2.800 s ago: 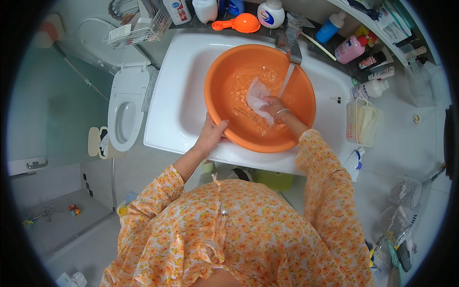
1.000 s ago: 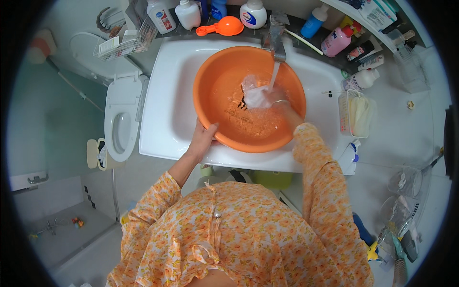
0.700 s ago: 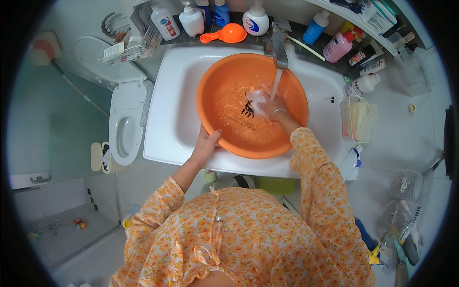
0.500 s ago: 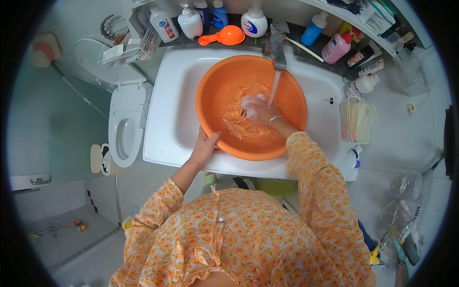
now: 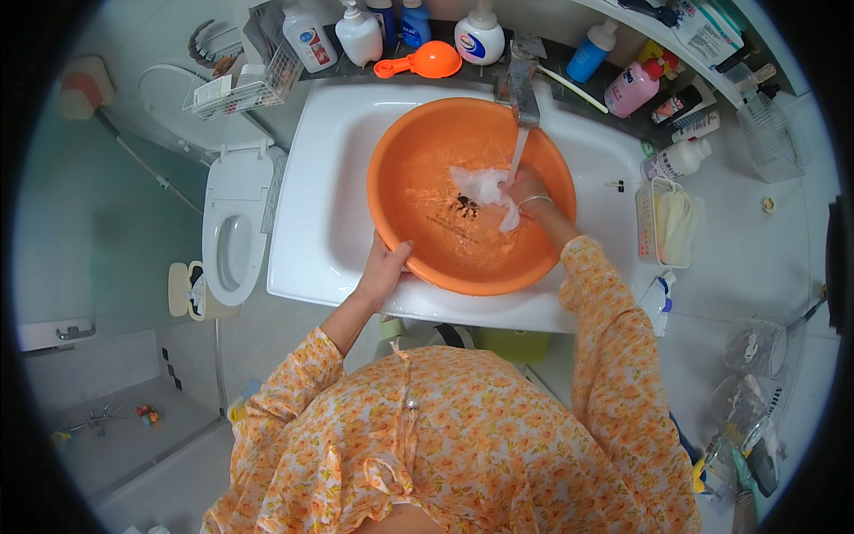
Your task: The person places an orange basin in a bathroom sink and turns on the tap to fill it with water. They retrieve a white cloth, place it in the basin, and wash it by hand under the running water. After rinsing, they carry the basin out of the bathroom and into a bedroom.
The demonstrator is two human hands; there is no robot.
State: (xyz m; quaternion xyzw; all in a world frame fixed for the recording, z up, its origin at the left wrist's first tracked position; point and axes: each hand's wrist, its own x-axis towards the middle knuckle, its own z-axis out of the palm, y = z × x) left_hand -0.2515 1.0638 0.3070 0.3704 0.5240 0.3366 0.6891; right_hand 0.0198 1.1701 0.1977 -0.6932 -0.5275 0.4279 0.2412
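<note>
An orange basin (image 5: 400,160) of water rests in the white sink (image 5: 307,240). My left hand (image 5: 384,269) is closed on the basin's near left rim, thumb on top. Inside the basin, my right hand (image 5: 528,189) is closed on a thin, wet white cloth (image 5: 480,185) that trails leftward in the water; the exact kind of cloth cannot be made out. A dark patterned patch (image 5: 465,207) shows at the cloth's lower left. Water runs from the metal faucet (image 5: 525,102) down beside my right fingers, which are partly hidden.
Along the back ledge stand a white pump bottle (image 5: 359,37), a foam dispenser (image 5: 479,40), an orange scoop (image 5: 431,60) and a pink bottle (image 5: 633,87). A white basket (image 5: 652,222) sits right of the basin. The toilet (image 5: 238,227) is at the left.
My right hand has moved right and slightly up in the basin, and the white cloth now shows stretched out from it. The left hand keeps its hold on the rim.
</note>
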